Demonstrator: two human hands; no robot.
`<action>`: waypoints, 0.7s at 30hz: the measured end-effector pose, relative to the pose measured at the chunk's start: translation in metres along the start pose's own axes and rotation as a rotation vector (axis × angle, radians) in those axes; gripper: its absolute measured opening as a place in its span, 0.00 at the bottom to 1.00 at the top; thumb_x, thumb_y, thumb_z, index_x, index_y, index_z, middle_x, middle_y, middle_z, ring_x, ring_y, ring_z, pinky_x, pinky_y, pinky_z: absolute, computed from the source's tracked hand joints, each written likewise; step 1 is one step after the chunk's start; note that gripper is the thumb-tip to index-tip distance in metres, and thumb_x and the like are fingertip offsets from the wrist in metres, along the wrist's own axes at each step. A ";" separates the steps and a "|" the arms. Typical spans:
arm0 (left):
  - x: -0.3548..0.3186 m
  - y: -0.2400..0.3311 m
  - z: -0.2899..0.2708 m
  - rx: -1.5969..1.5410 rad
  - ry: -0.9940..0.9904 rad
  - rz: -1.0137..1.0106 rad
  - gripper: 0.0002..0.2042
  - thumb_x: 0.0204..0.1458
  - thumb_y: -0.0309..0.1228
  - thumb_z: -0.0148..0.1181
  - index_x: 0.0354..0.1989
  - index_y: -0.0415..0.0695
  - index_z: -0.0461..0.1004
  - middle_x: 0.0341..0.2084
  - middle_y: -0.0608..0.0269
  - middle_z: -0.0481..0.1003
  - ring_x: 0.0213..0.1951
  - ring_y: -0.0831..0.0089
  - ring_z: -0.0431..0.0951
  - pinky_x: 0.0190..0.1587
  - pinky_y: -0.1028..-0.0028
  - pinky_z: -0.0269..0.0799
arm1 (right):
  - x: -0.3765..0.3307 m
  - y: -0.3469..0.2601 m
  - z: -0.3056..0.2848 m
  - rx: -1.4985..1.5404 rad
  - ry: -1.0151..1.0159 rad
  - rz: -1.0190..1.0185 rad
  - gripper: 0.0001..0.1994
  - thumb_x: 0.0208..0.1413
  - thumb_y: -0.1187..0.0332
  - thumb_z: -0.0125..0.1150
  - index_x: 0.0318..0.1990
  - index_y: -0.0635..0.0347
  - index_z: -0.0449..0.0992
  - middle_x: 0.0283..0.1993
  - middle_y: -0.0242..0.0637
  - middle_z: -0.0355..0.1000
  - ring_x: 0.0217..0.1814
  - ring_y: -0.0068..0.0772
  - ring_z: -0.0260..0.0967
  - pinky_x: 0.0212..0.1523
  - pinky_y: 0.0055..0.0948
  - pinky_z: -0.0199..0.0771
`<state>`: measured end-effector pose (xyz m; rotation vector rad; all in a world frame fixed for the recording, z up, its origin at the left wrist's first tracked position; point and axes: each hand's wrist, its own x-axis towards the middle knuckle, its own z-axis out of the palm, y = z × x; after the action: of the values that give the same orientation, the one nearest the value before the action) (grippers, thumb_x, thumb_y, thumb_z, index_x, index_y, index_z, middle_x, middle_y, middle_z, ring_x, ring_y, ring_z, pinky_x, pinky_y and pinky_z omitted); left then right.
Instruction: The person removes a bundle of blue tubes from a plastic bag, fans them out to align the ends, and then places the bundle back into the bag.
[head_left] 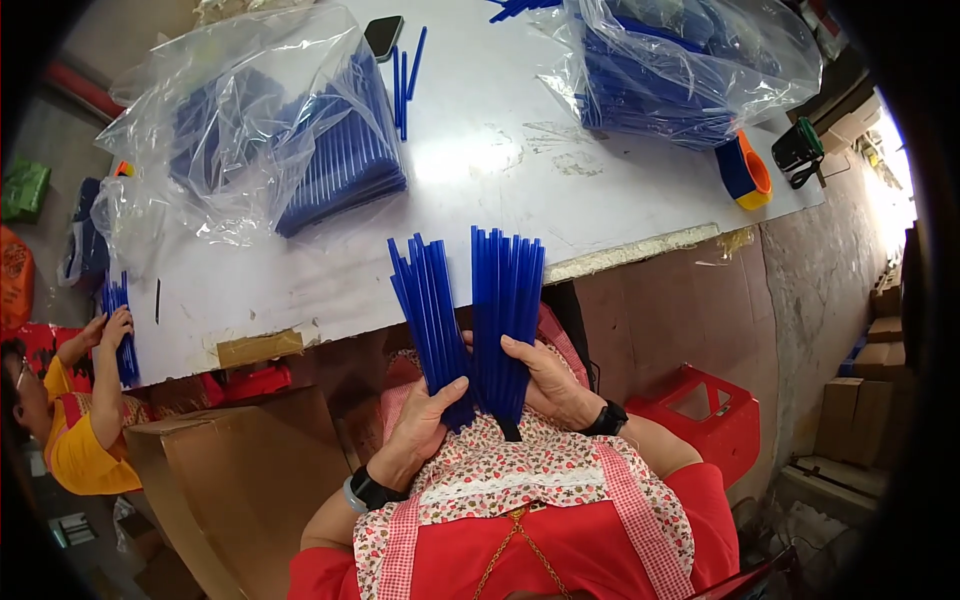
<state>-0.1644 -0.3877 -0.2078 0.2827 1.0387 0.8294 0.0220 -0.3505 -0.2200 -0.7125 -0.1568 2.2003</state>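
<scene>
My left hand [425,412] is closed round a bundle of thin blue plastic tubes [430,310], which tilts a little to the left. In my right hand [556,385] is a second bundle of blue tubes [508,290], nearly upright and fanned slightly at the top. Both thumbs lie across the front of the bundles. The two bundles come close together at their lower ends, above my lap, and spread apart toward the table's near edge. Their top ends are uneven. Some of my fingers are hidden behind the tubes.
Clear plastic bags hold stacked blue tubes [345,150] at left and more tubes [650,85] at right on the white table [450,190]. Loose tubes lie near a phone [384,37]. Nearby are an orange-and-blue ring [745,172], red stool [705,425], cardboard box [245,480] and a co-worker [90,425] handling tubes.
</scene>
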 end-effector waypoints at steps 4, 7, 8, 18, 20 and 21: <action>-0.003 0.001 -0.001 -0.026 -0.006 0.014 0.18 0.56 0.27 0.58 0.55 0.40 0.68 0.48 0.61 0.73 0.49 0.72 0.74 0.53 0.69 0.71 | 0.001 0.002 -0.003 0.005 -0.013 -0.001 0.23 0.61 0.62 0.54 0.59 0.67 0.63 0.59 0.45 0.66 0.60 0.38 0.66 0.60 0.38 0.68; -0.005 0.002 0.000 -0.049 -0.030 0.021 0.18 0.57 0.28 0.57 0.56 0.40 0.66 0.50 0.61 0.72 0.49 0.72 0.73 0.54 0.68 0.71 | 0.000 0.002 -0.004 0.003 -0.016 -0.004 0.23 0.61 0.62 0.53 0.59 0.68 0.63 0.59 0.45 0.65 0.60 0.38 0.65 0.61 0.38 0.67; -0.005 0.002 -0.001 -0.058 -0.043 0.030 0.19 0.57 0.28 0.55 0.57 0.40 0.66 0.51 0.61 0.72 0.50 0.71 0.73 0.54 0.67 0.71 | -0.001 0.002 -0.004 0.001 -0.021 -0.004 0.24 0.62 0.61 0.53 0.60 0.68 0.63 0.59 0.46 0.65 0.60 0.37 0.65 0.61 0.38 0.67; -0.009 0.000 -0.003 -0.114 -0.074 0.048 0.18 0.60 0.28 0.51 0.58 0.40 0.65 0.53 0.62 0.70 0.52 0.72 0.72 0.55 0.69 0.69 | -0.004 0.003 -0.006 0.044 -0.047 -0.011 0.24 0.62 0.61 0.51 0.60 0.68 0.62 0.59 0.46 0.65 0.61 0.38 0.65 0.63 0.39 0.64; -0.008 -0.001 -0.005 -0.110 -0.076 0.051 0.19 0.60 0.28 0.51 0.60 0.40 0.63 0.55 0.62 0.70 0.53 0.71 0.72 0.56 0.68 0.69 | -0.002 0.004 -0.008 0.072 -0.049 -0.003 0.24 0.62 0.61 0.51 0.60 0.68 0.61 0.59 0.47 0.65 0.61 0.38 0.65 0.63 0.39 0.64; -0.007 -0.001 -0.007 -0.105 -0.079 0.052 0.21 0.60 0.29 0.51 0.61 0.40 0.62 0.56 0.62 0.69 0.54 0.70 0.72 0.56 0.67 0.69 | -0.001 0.004 -0.008 0.086 -0.051 0.002 0.24 0.62 0.61 0.51 0.60 0.68 0.61 0.59 0.47 0.65 0.61 0.38 0.65 0.63 0.39 0.64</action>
<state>-0.1715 -0.3952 -0.2073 0.2526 0.9139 0.9095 0.0245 -0.3552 -0.2277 -0.6102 -0.0872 2.2136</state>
